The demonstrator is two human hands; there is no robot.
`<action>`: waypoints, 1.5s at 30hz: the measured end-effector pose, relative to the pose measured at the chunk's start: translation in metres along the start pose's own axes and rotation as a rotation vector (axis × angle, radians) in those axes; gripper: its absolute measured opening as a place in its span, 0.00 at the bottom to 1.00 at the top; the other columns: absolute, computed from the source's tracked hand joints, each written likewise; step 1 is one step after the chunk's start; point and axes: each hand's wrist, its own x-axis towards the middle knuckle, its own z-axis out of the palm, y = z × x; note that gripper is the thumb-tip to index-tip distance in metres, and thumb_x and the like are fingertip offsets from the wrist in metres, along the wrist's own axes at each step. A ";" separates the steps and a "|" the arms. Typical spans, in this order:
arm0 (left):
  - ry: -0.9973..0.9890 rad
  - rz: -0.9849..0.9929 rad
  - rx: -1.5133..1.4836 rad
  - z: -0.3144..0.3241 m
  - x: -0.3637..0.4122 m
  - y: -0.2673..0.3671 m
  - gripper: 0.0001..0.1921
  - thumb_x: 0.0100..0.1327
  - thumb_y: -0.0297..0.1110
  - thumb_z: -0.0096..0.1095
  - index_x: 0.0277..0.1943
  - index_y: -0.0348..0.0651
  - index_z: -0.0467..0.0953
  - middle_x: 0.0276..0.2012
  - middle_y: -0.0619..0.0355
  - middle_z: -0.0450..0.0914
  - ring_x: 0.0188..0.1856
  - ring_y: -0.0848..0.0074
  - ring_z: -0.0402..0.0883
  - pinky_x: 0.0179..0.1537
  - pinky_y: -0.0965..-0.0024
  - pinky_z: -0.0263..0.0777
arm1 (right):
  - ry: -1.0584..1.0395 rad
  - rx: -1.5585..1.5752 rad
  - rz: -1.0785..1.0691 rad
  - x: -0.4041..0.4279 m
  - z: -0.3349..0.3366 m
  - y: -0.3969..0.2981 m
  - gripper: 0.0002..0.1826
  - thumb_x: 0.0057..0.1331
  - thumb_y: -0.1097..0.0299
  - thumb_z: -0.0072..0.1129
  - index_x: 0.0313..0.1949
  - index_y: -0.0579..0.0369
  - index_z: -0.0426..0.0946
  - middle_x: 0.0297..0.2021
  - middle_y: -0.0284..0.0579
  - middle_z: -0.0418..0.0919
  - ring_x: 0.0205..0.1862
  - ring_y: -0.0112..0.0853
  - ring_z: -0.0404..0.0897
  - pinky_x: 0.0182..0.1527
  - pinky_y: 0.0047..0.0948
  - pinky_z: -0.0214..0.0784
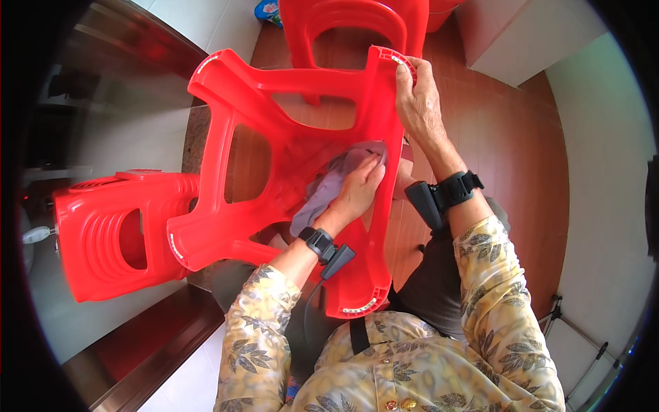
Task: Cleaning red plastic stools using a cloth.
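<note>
A red plastic stool (293, 136) lies tipped in front of me with its underside and leg ends facing up towards me. My right hand (421, 98) grips the end of its upper right leg, thumb on the rim. Inside the frame, my left hand (360, 185) presses a greyish-purple cloth (322, 193) against the inner side of the right-hand legs. The cloth hangs down to the left, below that hand; part of it is hidden under the palm and fingers. Both wrists wear black straps with a device.
Another red plastic stool (118, 237) stands at the left. Beyond the held stool is a further red plastic seat (355, 10). A white wall (602, 129) borders the brown floor (504, 154) at the right, with a metal stand (582, 329) low beside it.
</note>
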 end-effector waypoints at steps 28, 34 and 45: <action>-0.744 -0.362 0.502 -0.034 -0.088 0.039 0.20 0.74 0.42 0.40 0.52 0.32 0.72 0.50 0.36 0.77 0.55 0.46 0.75 0.56 0.55 0.68 | -0.008 -0.010 -0.042 0.008 0.006 0.004 0.20 0.72 0.59 0.47 0.54 0.63 0.66 0.40 0.59 0.79 0.44 0.45 0.81 0.48 0.41 0.71; -0.850 -0.477 0.461 -0.034 -0.072 -0.001 0.23 0.74 0.43 0.37 0.64 0.40 0.67 0.61 0.38 0.71 0.64 0.51 0.68 0.63 0.59 0.62 | -0.015 0.001 -0.025 0.009 0.008 0.003 0.20 0.72 0.59 0.48 0.55 0.63 0.65 0.40 0.60 0.79 0.44 0.46 0.81 0.48 0.41 0.71; -0.910 -0.085 0.673 -0.005 -0.046 -0.144 0.13 0.67 0.34 0.43 0.46 0.40 0.75 0.42 0.42 0.80 0.46 0.50 0.79 0.47 0.56 0.71 | -0.017 -0.003 -0.024 0.010 0.014 0.000 0.21 0.72 0.59 0.47 0.54 0.64 0.66 0.41 0.59 0.79 0.44 0.44 0.81 0.49 0.40 0.71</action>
